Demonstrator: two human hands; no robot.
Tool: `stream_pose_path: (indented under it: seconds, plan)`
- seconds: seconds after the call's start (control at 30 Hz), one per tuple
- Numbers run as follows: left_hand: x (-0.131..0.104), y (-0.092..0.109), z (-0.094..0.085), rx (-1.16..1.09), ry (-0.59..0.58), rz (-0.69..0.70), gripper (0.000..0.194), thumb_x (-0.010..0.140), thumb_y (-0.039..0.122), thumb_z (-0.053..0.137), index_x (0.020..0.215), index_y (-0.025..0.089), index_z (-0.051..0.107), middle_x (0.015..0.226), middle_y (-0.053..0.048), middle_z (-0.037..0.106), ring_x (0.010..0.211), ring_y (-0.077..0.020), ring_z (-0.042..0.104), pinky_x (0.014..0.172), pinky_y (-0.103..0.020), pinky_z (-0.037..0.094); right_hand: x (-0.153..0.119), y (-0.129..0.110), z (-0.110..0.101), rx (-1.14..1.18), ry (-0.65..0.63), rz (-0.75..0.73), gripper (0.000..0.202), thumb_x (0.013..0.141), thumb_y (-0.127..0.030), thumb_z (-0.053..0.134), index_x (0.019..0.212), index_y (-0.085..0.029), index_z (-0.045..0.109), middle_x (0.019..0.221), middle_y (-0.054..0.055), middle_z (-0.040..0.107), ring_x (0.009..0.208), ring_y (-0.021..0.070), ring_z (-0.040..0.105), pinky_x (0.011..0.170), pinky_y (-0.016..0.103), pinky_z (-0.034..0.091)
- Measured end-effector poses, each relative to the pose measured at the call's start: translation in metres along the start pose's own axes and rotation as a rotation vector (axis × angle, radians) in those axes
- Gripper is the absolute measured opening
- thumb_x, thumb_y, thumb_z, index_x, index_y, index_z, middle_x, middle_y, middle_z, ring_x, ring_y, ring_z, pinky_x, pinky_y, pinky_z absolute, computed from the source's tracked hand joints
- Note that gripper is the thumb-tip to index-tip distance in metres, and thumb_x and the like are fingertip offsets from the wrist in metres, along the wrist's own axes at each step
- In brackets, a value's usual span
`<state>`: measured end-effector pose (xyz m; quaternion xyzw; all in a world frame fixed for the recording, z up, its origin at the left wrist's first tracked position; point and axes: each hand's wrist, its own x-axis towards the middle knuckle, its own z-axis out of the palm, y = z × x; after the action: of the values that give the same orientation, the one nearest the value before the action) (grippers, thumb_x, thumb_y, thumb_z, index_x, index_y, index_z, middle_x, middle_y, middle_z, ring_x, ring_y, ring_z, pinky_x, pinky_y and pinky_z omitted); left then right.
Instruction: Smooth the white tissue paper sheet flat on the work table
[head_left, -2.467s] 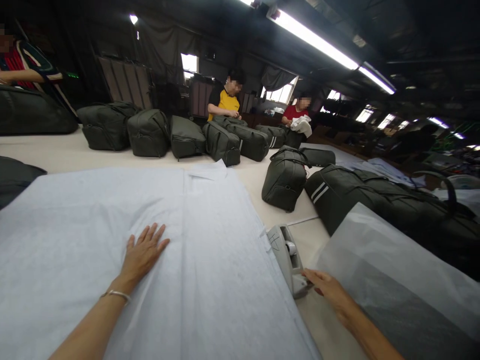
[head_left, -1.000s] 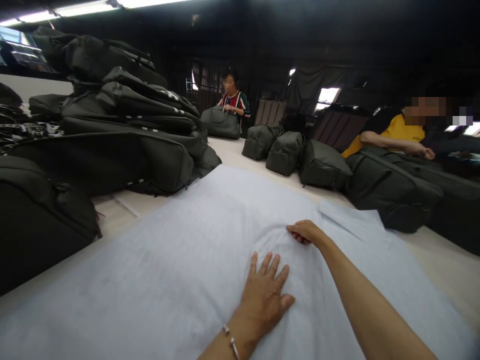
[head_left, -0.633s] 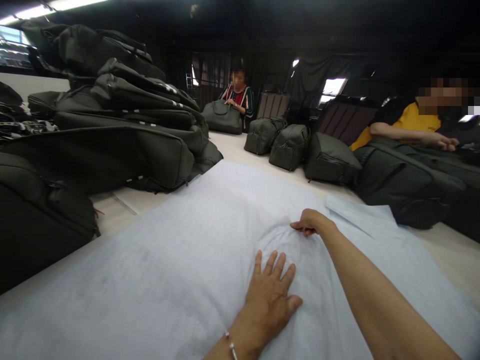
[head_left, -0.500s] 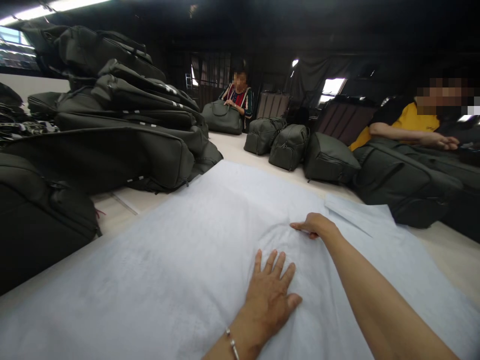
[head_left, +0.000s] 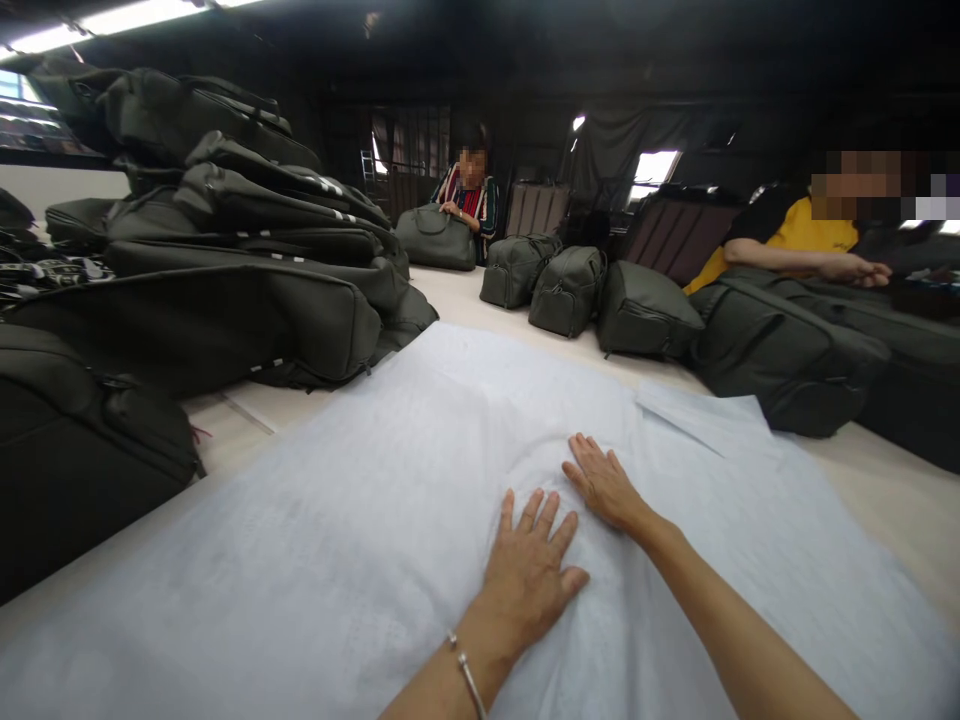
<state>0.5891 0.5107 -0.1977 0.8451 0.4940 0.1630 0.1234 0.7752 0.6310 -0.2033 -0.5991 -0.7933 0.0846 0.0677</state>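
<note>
A dark drape [head_left: 609, 155], apparently, hangs beside a bright window [head_left: 655, 170].

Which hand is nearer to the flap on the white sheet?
Right hand: on the white sheet, left of the flap. Left hand: farther left, closer to the camera.

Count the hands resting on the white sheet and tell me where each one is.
2. On the white sheet, the left hand lies spread flat, nearer the camera; the right hand rests just beyond it, to its right. Neither is hidden.
</note>
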Motion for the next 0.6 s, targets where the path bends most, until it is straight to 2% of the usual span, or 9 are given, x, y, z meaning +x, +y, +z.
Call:
stream_pose_path:
  seconds: [0.1, 0.17, 0.27, 0.37, 0.43, 0.5, 0.6]
  plan:
    - [0.000, 0.000, -0.001, -0.011, -0.001, 0.010, 0.062, 0.097, 0.063, 0.029, 0.150, 0.031, 0.029, 0.158, -0.007, 0.028, 0.147, -0.0285, 0.019, 0.118, -0.063, 0.014, -0.008, -0.001, -0.007, 0.016, 0.056, 0.029, 0.066, 0.100, -0.050, 0.011, 0.153, -0.011, 0.019, 0.160, 0.012, 0.016, 0.148, 0.0253, 0.010, 0.118, 0.054, 0.015]
    - [0.000, -0.001, -0.002, -0.009, 0.000, 0.014, 0.062, 0.097, 0.063, 0.028, 0.150, 0.031, 0.029, 0.158, -0.007, 0.029, 0.147, -0.0279, 0.019, 0.118, -0.063, 0.013, -0.019, -0.005, -0.008, 0.013, 0.090, -0.009, 0.066, 0.100, -0.051, 0.015, 0.154, -0.013, 0.016, 0.161, 0.010, 0.013, 0.149, 0.0239, 0.003, 0.119, 0.054, 0.009]
    - [-0.001, 0.000, -0.002, 0.001, 0.003, 0.017, 0.064, 0.096, 0.064, 0.028, 0.151, 0.030, 0.027, 0.158, -0.006, 0.030, 0.147, -0.0264, 0.020, 0.119, -0.061, 0.011, -0.035, -0.011, 0.001, 0.054, 0.041, -0.042, 0.062, 0.099, -0.048, 0.025, 0.151, -0.015, 0.026, 0.159, 0.009, 0.023, 0.148, 0.0234, 0.009, 0.120, 0.052, 0.007]
    - [0.001, 0.001, -0.006, -0.034, -0.028, 0.005, 0.074, 0.093, 0.069, 0.030, 0.152, 0.025, 0.023, 0.159, -0.008, 0.027, 0.148, -0.0260, 0.016, 0.120, -0.060, 0.007, -0.039, -0.015, 0.000, 0.124, 0.033, 0.025, 0.061, 0.099, -0.047, 0.023, 0.150, -0.015, 0.030, 0.158, 0.011, 0.026, 0.147, 0.0251, 0.016, 0.118, 0.055, 0.013]
    - [0.005, 0.001, -0.014, -0.072, -0.096, -0.030, 0.077, 0.093, 0.070, 0.028, 0.152, 0.021, 0.023, 0.160, -0.009, 0.021, 0.149, -0.0263, 0.013, 0.120, -0.059, 0.009, -0.041, -0.020, -0.012, 0.164, 0.086, 0.075, 0.063, 0.100, -0.048, 0.016, 0.151, -0.012, 0.025, 0.159, 0.012, 0.022, 0.148, 0.0265, 0.013, 0.117, 0.058, 0.016]
    - [0.010, 0.001, -0.026, -0.095, -0.156, -0.065, 0.071, 0.096, 0.066, 0.023, 0.150, 0.020, 0.028, 0.160, -0.010, 0.021, 0.148, -0.0268, 0.014, 0.118, -0.058, 0.016, -0.055, -0.030, -0.031, 0.194, 0.138, 0.091, 0.065, 0.100, -0.048, 0.013, 0.153, -0.012, 0.021, 0.160, 0.011, 0.017, 0.148, 0.0249, 0.009, 0.119, 0.056, 0.014]
    - [0.012, 0.001, -0.050, -0.093, -0.159, -0.074, 0.057, 0.100, 0.055, 0.023, 0.146, 0.022, 0.036, 0.158, -0.009, 0.029, 0.147, -0.0257, 0.019, 0.117, -0.058, 0.022, -0.111, -0.043, -0.060, 0.279, 0.234, 0.050, 0.064, 0.099, -0.052, 0.019, 0.152, -0.016, 0.026, 0.160, 0.007, 0.022, 0.148, 0.0220, 0.011, 0.121, 0.052, 0.011]
